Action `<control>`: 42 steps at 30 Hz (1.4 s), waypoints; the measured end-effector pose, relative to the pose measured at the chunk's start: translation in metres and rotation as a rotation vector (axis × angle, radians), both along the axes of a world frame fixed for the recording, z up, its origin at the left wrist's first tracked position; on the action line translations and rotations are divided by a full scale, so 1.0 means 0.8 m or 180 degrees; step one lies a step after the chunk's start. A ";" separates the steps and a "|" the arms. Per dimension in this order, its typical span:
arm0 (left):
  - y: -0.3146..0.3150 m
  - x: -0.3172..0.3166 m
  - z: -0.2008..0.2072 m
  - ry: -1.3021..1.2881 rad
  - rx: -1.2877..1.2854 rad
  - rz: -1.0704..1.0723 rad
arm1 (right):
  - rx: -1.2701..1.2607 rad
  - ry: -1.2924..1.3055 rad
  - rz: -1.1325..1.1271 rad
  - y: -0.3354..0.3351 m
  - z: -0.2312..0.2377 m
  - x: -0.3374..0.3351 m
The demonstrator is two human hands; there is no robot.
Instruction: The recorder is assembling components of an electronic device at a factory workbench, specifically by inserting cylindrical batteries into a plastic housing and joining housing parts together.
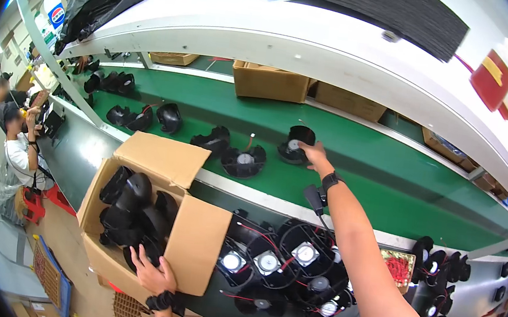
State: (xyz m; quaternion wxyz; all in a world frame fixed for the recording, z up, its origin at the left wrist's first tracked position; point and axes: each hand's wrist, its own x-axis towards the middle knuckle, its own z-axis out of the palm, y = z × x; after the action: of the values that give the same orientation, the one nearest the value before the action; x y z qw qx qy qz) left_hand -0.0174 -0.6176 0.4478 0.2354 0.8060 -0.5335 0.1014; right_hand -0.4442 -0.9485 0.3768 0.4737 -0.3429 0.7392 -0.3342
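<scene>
My right hand reaches out over the green conveyor belt, its fingers closed on the rim of a black fan housing with a round silver hub. My left hand is at the near side of an open cardboard box. Its fingers are spread over the black plastic housings heaped inside; part of the fingertips' contact is hard to see. Left of my right hand, another black housing with a hub and a short wire lies on the belt.
Several fans with red wires crowd the dark bench beside the box. A tray of small red parts sits right of my forearm. A white shelf spans above the belt. At far left are two people.
</scene>
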 end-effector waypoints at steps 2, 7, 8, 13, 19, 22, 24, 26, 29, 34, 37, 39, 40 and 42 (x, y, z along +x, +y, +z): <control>-0.007 -0.003 0.000 0.0176 0.0034 -0.0039 | -0.0069 -0.0018 -0.0224 -0.005 -0.017 -0.016; -0.008 0.004 -0.004 0.0546 0.0121 -0.0014 | -0.0215 0.0657 0.0611 0.068 0.059 0.030; -0.007 0.003 -0.003 0.0587 0.0094 -0.0055 | -0.0252 0.0832 0.0895 0.086 0.081 0.041; -0.005 0.002 0.029 0.0823 0.0115 -0.0644 | -0.1078 0.1763 0.2237 0.216 0.191 0.148; -0.013 0.005 0.021 0.1019 0.0404 -0.0576 | -0.1761 0.2871 0.3024 0.297 0.166 0.237; -0.014 0.004 0.022 0.0960 0.0481 -0.0618 | -0.1434 0.2829 0.3302 0.285 0.154 0.236; -0.014 0.007 0.020 0.0855 0.0466 -0.0632 | -0.0929 0.2094 0.3406 0.246 0.170 0.223; -0.008 0.008 0.016 0.0665 0.0359 -0.0607 | -0.1267 0.1270 0.2403 0.204 0.158 0.198; -0.009 -0.012 0.061 -0.0171 0.0603 -0.0710 | -0.1285 0.0937 0.1420 0.130 0.126 0.141; -0.005 -0.033 0.071 0.0196 0.0236 -0.1618 | -0.2449 0.0694 0.1758 0.051 0.158 0.223; -0.018 -0.032 0.051 0.0635 0.0170 -0.2062 | -0.2956 0.2455 0.1865 -0.007 0.148 0.294; -0.024 -0.030 0.036 0.0964 0.0111 -0.2158 | -0.2735 0.3601 0.2414 -0.049 0.134 0.323; -0.024 -0.019 0.022 0.0824 0.0160 -0.2341 | -0.2662 0.3489 0.2714 -0.068 0.116 0.331; -0.010 -0.022 0.013 0.0754 -0.0054 -0.2470 | -0.2145 0.3632 0.3144 -0.086 0.092 0.350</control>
State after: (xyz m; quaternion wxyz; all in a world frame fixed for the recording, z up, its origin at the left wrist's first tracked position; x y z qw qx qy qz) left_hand -0.0348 -0.6256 0.4585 0.3227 0.5490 -0.7664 -0.0841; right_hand -0.1639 -1.0170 0.4504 -0.0103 -0.8690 0.4904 -0.0657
